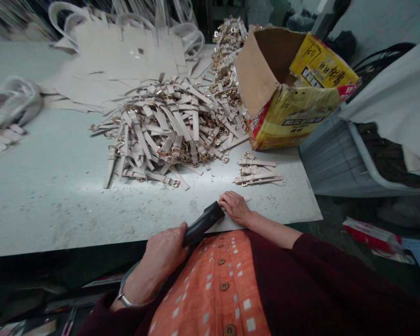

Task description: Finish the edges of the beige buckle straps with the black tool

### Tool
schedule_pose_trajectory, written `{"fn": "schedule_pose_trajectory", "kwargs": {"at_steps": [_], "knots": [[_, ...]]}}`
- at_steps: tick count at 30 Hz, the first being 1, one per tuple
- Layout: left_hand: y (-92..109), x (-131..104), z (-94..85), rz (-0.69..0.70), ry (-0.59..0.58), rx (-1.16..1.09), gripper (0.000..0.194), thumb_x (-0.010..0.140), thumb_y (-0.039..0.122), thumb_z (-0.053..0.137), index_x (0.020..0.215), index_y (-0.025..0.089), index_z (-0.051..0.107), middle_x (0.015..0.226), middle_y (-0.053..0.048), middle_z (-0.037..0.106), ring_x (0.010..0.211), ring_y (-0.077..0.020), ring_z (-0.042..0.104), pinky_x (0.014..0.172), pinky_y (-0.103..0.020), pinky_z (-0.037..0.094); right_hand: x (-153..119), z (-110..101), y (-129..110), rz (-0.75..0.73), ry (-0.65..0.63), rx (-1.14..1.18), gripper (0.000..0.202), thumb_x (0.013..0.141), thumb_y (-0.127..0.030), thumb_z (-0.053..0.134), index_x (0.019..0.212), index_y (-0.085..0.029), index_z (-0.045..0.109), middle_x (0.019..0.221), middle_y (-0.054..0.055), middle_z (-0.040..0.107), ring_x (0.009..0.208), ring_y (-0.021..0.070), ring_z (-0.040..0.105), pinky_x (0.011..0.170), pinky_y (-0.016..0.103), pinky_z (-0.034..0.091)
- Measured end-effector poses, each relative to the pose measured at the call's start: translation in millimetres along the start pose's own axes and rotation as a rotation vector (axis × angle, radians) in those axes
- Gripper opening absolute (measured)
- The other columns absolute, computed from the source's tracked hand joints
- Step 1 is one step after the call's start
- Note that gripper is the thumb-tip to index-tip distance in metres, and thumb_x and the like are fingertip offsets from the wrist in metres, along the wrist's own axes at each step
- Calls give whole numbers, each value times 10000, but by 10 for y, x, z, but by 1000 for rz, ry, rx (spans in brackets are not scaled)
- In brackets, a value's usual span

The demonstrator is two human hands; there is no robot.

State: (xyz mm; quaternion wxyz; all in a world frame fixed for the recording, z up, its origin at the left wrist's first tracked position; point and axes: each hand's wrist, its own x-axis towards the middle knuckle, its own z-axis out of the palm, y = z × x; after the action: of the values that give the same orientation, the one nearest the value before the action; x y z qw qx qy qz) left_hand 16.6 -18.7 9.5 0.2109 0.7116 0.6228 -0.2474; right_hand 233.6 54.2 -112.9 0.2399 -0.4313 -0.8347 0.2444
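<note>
My left hand (166,254) is wrapped round a black tube-shaped tool (205,223) near the table's front edge. Its exact kind I cannot tell. The tool's far end points up and right, close to the fingertips of my right hand (235,206). Those fingers are closed on a small pale strap (248,198), whose end shows past the hand; the rest is hidden. Just beyond lies a small group of buckled straps (259,172). A large heap of pale straps with gold buckles (175,123) spreads over the middle of the table.
A yellow cardboard box (297,112) stands open at the right. Flat pale panels with handles (122,51) lie at the back, and looped pale pieces (14,105) at the left. Beside the table's right edge is a grey bin (331,149). The pale table (66,205) ends close to my body.
</note>
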Motion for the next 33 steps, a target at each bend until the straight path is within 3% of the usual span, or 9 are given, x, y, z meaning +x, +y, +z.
{"fn": "schedule_pose_trajectory", "kwargs": {"at_steps": [7,13,22,28,33], "knots": [[102,72,-55,-7,-23,-11,310,720,260,433,1004,192,538,873,-104,672,816,-243,635,673,-329,456,-15,-84,0,32,14,134,138,909,-183,379,838,-187,497,816,32,527,778,154,478,738,265,383],[82,121,-160,4,-37,7,285,692,246,449,947,186,558,860,-102,671,803,-249,634,666,-332,455,-169,-210,58,-68,-61,115,100,855,-175,453,925,-178,525,905,63,555,875,194,453,803,331,353],[155,263,-154,12,-12,-31,308,692,270,484,976,186,569,901,-98,666,829,-217,619,688,-300,437,-195,-195,117,-1,-31,188,430,745,-56,404,1160,-162,448,906,64,547,873,202,466,823,344,379],[23,202,-97,-60,2,-84,308,708,288,464,988,198,557,861,-89,668,802,-220,627,651,-290,433,-204,-178,104,-25,-1,178,490,739,-39,365,1209,-164,426,918,69,562,872,200,478,822,352,383],[-56,135,-97,0,6,-1,289,703,257,441,961,209,562,824,-86,671,771,-233,632,621,-300,428,-206,-146,119,-25,0,154,484,727,-44,377,1193,-151,444,911,72,566,874,204,474,821,357,385]]}}
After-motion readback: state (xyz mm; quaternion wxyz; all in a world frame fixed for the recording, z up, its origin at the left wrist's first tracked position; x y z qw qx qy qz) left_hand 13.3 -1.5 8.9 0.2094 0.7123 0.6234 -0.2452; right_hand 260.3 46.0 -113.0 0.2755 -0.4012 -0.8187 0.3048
